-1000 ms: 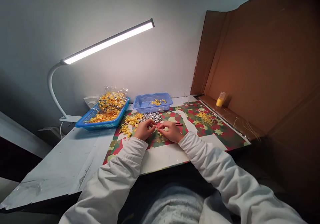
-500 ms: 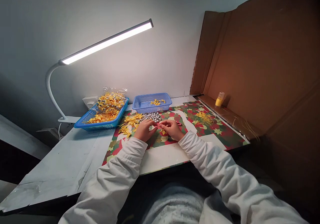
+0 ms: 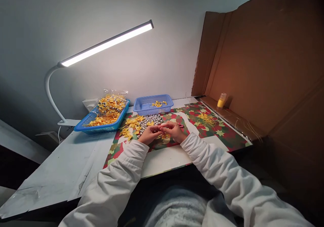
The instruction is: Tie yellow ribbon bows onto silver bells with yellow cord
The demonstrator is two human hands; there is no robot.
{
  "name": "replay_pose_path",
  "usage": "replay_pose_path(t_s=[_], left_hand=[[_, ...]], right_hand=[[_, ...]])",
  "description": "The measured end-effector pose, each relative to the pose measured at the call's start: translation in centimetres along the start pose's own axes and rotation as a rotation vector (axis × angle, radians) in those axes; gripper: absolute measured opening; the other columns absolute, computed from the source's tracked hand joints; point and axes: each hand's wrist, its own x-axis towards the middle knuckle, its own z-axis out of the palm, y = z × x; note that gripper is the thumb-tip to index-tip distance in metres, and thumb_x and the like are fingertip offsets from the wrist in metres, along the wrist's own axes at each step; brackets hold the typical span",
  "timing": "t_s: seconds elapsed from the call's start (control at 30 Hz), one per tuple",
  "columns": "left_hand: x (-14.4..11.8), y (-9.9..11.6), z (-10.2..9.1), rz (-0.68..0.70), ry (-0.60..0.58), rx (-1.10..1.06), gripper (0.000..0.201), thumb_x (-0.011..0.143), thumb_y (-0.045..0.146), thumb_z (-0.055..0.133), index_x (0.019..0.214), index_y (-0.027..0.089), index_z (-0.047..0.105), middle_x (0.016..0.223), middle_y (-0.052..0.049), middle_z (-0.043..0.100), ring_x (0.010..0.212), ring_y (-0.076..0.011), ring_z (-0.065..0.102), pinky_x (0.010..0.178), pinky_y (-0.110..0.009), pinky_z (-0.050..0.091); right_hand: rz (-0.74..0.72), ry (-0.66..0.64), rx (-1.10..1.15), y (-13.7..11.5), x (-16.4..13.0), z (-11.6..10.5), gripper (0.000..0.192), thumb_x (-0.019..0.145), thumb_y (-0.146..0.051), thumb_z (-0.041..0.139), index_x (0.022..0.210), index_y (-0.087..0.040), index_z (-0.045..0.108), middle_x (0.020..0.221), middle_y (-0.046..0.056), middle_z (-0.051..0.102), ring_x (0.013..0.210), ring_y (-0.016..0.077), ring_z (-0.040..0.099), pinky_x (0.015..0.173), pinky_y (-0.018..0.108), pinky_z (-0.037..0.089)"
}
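My left hand (image 3: 150, 134) and my right hand (image 3: 173, 131) meet fingertip to fingertip above the patterned mat. Both are closed in a pinch, and whatever lies between the fingers is too small and covered to name. A bit of yellow (image 3: 165, 136) shows just under my right hand; I cannot tell whether it hangs from the fingers or lies on the mat. Silver bells (image 3: 153, 119) lie in a heap just beyond my left hand. Left of them are loose yellow ribbon bows (image 3: 132, 123). Something pink (image 3: 181, 126) pokes out behind my right hand.
A blue basket (image 3: 101, 128) piled with yellow bows and silver bells stands at left, beside a lit lamp (image 3: 108, 44). A shallower blue basket (image 3: 153, 110) at the back holds a few bows. Yellow cords (image 3: 206, 119) lie right, near a small yellow bottle (image 3: 221, 101) and a cardboard wall (image 3: 265, 58).
My left hand has turned and lowered slightly, baring more bells and a yellow bow behind it. The fingertips of both hands have drawn closer, and the pink-red bit between them is now mostly hidden.
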Motion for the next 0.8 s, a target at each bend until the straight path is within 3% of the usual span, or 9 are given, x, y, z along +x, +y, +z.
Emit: replay_pose_path(t_s=[0.27,0.6,0.8], left_hand=[[-0.24,0.56,0.15,0.017,-0.014,-0.056,0.039,0.066,0.051,0.072,0.065,0.013,0.065,0.064,-0.002,0.061,0.059,-0.0122,0.054,0.056,-0.025,0.042],[-0.31,0.45,0.17,0.166,0.259,0.003,0.021,0.068,0.04,0.074,0.071,0.019,0.075,0.061,0.0,0.055,0.058,-0.012,0.047,0.055,-0.026,0.037],[-0.41,0.24,0.37,0.205,0.336,0.034,0.021,0.07,0.039,0.073,0.08,0.021,0.078,0.058,0.0,0.052,0.056,-0.0118,0.046,0.052,-0.025,0.037]], right_hand=[[0.047,0.078,0.027,0.33,0.24,-0.24,0.026,0.065,-0.043,0.072,0.074,-0.018,0.07,0.076,0.004,0.069,0.074,0.0175,0.062,0.069,0.031,0.05],[0.009,0.153,-0.05,0.19,0.21,-0.09,0.021,0.065,-0.038,0.071,0.069,-0.018,0.068,0.064,0.002,0.063,0.06,0.0145,0.054,0.056,0.027,0.043],[-0.003,0.14,-0.09,0.39,0.24,-0.08,0.027,0.065,-0.044,0.071,0.068,-0.018,0.067,0.06,0.001,0.06,0.058,0.0143,0.052,0.054,0.027,0.041]])
